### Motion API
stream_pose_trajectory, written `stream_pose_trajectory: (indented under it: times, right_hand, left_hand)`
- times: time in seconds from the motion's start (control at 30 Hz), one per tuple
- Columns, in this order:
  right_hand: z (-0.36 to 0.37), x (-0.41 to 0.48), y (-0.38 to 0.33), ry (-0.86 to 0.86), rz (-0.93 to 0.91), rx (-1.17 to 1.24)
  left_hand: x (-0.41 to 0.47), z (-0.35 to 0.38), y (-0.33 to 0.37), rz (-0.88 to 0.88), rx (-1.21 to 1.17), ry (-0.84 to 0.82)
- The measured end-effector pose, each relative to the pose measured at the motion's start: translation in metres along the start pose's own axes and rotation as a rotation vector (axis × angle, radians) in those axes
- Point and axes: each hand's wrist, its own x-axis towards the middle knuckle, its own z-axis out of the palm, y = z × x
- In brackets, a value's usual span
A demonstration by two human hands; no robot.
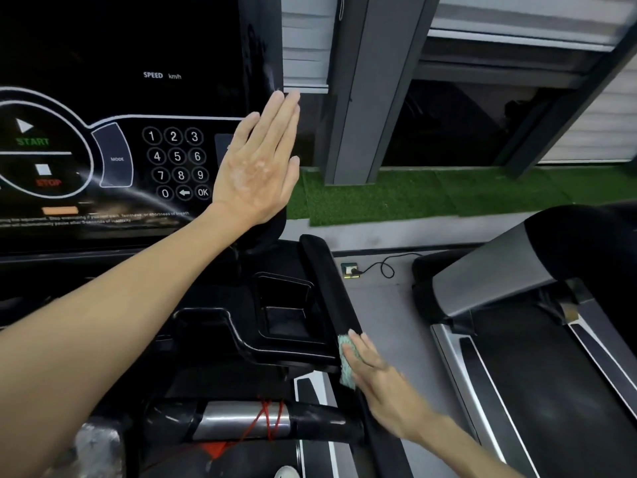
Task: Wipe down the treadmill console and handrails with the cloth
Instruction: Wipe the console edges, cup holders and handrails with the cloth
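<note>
Left hand (pixel 256 167) flat, fingers straight and together, palm against right edge of treadmill console (pixel 138 81), just beside number keypad (pixel 177 165). Right hand (pixel 382 384) low, fingers extended, pressing pale green cloth (pixel 346 365) onto black right handrail (pixel 327 281) (cloth partly under fingers). Cup tray (pixel 286 305) just left of rail.

Handrail (pixel 324 270) upper length lies open. Floor strip (pixel 386 322) on its right is passable, bounded by the neighbouring treadmill (pixel 499 267); a cable (pixel 386 267) crosses it. Tray (pixel 286 281) walls crowd its left side.
</note>
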Motion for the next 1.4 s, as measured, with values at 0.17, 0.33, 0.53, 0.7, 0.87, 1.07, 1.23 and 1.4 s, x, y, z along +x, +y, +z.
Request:
stream_pose_trajectory:
  times: [0.17,0.33,0.53,0.7,0.87,1.07,1.23,1.4]
  right_hand:
    - [-0.015,0.073,0.01,0.048,0.022,-0.038]
    - [-0.046,0.152,0.002,-0.013,0.088,-0.036]
    - [-0.029,0.099,0.007,0.017,0.026,-0.05]
    - [-0.001,0.002,0.008,0.012,-0.022,-0.033]
    - [0.002,-0.018,0.007,-0.057,0.015,-0.03]
    - [-0.01,0.042,0.012,0.02,-0.011,-0.073]
    - [-0.034,0.147,0.013,0.055,0.011,-0.141]
    - [-0.058,0.224,0.003,0.022,0.072,-0.17]
  left_hand:
    - [0.0,0.001,0.0,0.005,0.0,-0.002]
    - [-0.001,0.0,0.0,0.005,-0.006,-0.014]
    - [0.0,-0.001,0.0,0.006,-0.016,-0.018]
    - [0.0,-0.001,-0.001,0.008,-0.008,-0.016]
    - [0.0,-0.001,-0.002,0.01,-0.007,-0.008]
    - [-0.001,-0.001,-0.001,0.015,-0.005,0.006]
    - [-0.001,-0.001,-0.002,0.019,0.013,0.014]
    - [-0.002,-0.001,-0.002,0.023,0.023,0.025]
